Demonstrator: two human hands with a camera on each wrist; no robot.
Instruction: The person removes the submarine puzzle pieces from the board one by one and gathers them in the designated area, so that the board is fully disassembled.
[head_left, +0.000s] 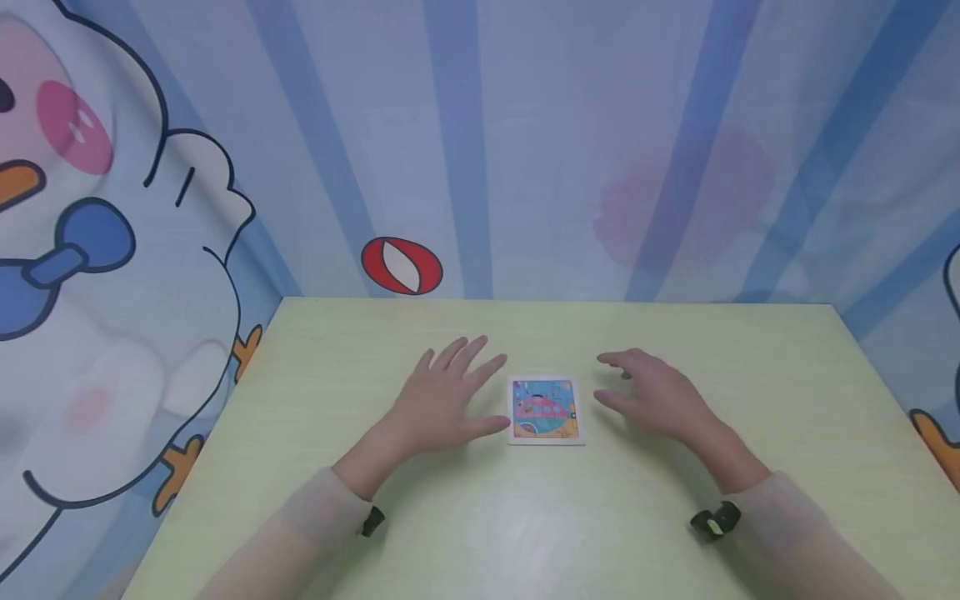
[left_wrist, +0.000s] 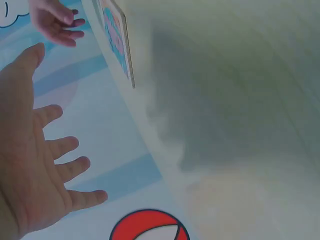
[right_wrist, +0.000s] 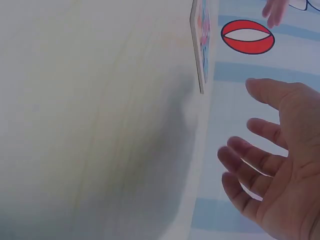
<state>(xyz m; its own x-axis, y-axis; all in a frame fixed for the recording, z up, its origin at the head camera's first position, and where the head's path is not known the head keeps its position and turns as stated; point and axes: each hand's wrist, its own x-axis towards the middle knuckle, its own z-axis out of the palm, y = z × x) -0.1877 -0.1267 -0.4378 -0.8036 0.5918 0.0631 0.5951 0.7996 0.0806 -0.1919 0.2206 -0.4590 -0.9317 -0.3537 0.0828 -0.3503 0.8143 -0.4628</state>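
A small square picture puzzle board (head_left: 545, 409) with a white border lies flat on the table, showing a pink submarine in blue water. Just left of it, my left hand (head_left: 442, 404) is spread, its thumb tip right at the board's left edge in the head view. On the other side, my right hand (head_left: 660, 396) hovers with relaxed, slightly bent fingers and holds nothing. The left wrist view shows the left palm (left_wrist: 30, 160) facing the board, fingers apart. In the right wrist view, the right palm (right_wrist: 295, 175) is bare too, with the thin board (right_wrist: 201, 47) beyond the thumb.
The pale yellow-green table (head_left: 547, 525) reaches back to a blue striped cloth backdrop (head_left: 540, 150). Printed on the cloth are a big white cartoon bird (head_left: 112, 333) at left and a red and white ball (head_left: 402, 266). A black band (head_left: 716, 521) hangs at the right wrist.
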